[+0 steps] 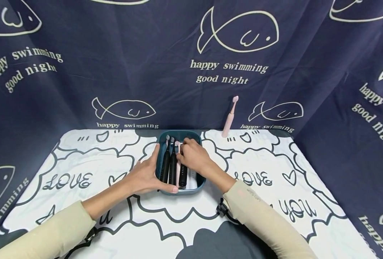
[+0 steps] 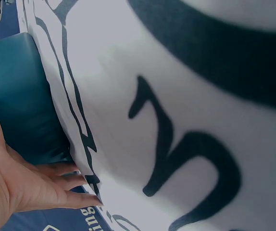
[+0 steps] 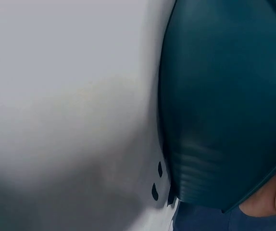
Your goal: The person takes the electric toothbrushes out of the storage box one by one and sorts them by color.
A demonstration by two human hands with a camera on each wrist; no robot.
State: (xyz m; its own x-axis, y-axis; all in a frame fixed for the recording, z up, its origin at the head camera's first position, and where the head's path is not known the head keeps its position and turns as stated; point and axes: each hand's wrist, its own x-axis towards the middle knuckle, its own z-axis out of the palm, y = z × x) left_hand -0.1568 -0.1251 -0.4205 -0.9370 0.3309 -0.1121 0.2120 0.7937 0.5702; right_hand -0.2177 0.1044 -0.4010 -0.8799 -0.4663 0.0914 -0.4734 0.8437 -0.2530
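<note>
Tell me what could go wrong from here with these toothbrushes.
The pink toothbrush, standing on end to the right of the bin, might topple if the cloth is tugged.

The right hand, reaching in beside closely set black brushes, could knock them askew.

The left hand has its thumb at the near rim; an uneven push there might shift the bin.

- Left arm [image 1: 52, 230]: sleeved, reaching in from the near left towards the far middle.
- Left hand [image 1: 146, 176]: spread wide, fingers straight towards the far side, thumb [image 1: 169, 187] stretched out to the right.
- Right arm [image 1: 266, 219]: sleeved, slanting in from the near right.
- Right hand [image 1: 194, 154]: back uppermost, fingers bent, fingertips partly hidden.
</note>
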